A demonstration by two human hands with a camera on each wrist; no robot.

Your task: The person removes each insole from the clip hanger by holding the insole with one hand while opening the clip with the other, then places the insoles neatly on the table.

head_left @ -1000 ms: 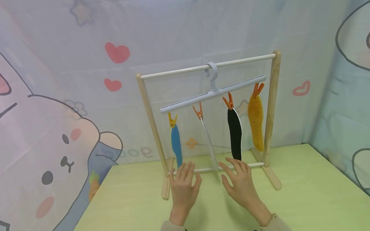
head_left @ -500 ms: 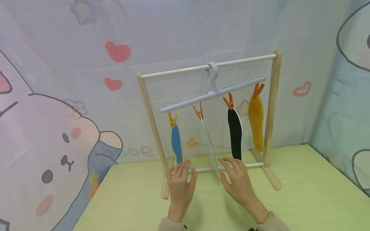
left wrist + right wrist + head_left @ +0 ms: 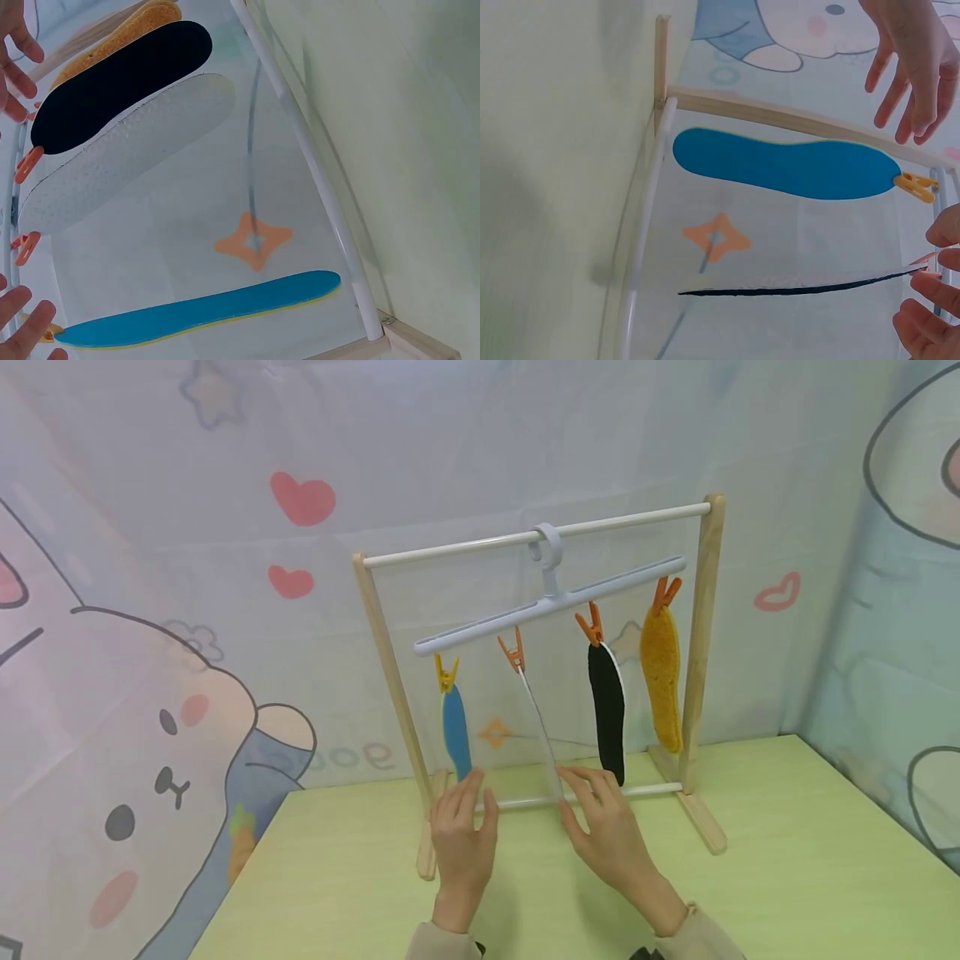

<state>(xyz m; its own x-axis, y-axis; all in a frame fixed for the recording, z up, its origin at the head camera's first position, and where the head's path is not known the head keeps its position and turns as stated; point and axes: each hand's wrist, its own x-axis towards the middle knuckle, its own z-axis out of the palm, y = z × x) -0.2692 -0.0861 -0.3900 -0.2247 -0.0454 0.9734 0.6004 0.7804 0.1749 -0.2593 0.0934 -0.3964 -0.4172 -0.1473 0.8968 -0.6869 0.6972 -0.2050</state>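
Note:
A white hanger (image 3: 551, 602) carries insoles in small clips: a blue insole (image 3: 455, 727), a pale insole (image 3: 538, 718) seen nearly edge-on, a black insole (image 3: 606, 710) and a mustard-yellow insole (image 3: 662, 677). My left hand (image 3: 461, 839) is in front of the blue insole's lower end, fingers slightly bent and holding nothing. Near the pale insole's lower tip, my right hand (image 3: 609, 839) has thumb and fingers apart; no grip on it shows. In the left wrist view, the pale insole (image 3: 127, 161) turns its speckled face towards me.
The hanger hooks over the top white bar (image 3: 457, 550) of a wooden-sided rack (image 3: 705, 643). A lower bar (image 3: 517, 803) runs near the light green tabletop (image 3: 810, 860). Behind it hangs a cartoon-printed cloth (image 3: 187, 468).
My left hand has shifted slightly left. The right hand has moved a little left, its fingertips closer to the pale insole's lower end. The insoles hang as before.

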